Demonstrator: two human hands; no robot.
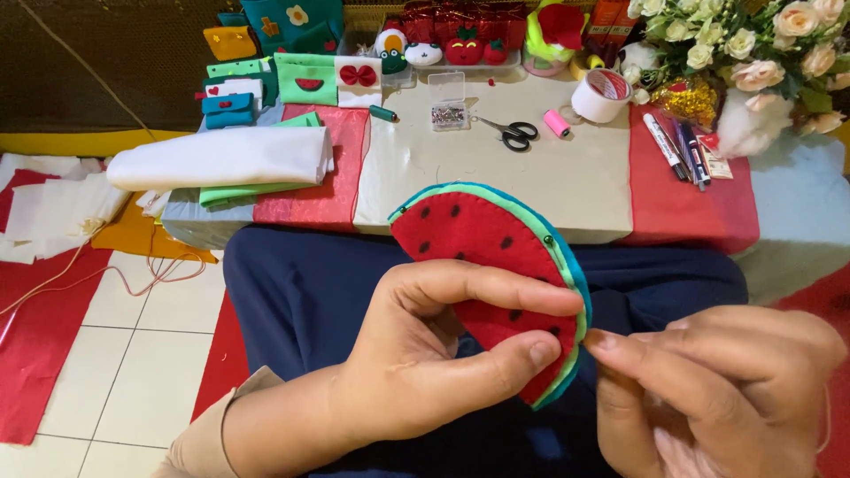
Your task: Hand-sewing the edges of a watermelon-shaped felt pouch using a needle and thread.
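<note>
Red felt watermelon slice (pixel 482 243) pinched in left hand (pixel 425 354); right hand (pixel 717 381) fingertips nip its green rim.

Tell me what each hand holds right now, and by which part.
Left hand pinches the felt watermelon slice across its lower red face. Right hand fingertips pinch its green rim; anything tiny between them cannot be told.
</note>
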